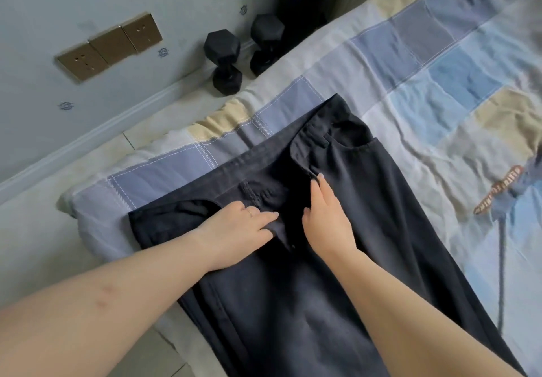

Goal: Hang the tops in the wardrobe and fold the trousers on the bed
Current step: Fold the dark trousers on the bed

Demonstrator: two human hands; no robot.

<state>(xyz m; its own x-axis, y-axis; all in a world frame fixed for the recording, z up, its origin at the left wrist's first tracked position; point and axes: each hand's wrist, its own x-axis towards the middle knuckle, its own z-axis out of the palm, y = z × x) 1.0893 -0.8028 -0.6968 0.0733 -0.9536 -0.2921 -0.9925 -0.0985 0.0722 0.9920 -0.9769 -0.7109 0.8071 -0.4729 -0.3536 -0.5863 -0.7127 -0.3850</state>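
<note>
Dark grey trousers [381, 230] lie spread flat on the bed [425, 62], waistband toward the bed's corner and legs running toward me. My left hand [237, 230] rests on the trousers near the fly, its fingers pinching a fold of the cloth at the fly's edge. My right hand [325, 215] lies flat on the cloth just to the right, fingers straight and pointing toward the waistband.
The bed carries a patchwork cover of blue, white and beige squares. Two black dumbbells [225, 62] stand on the floor by the wall, beside the bed's edge. Gold wall sockets [108, 45] sit on the patterned wall at the left.
</note>
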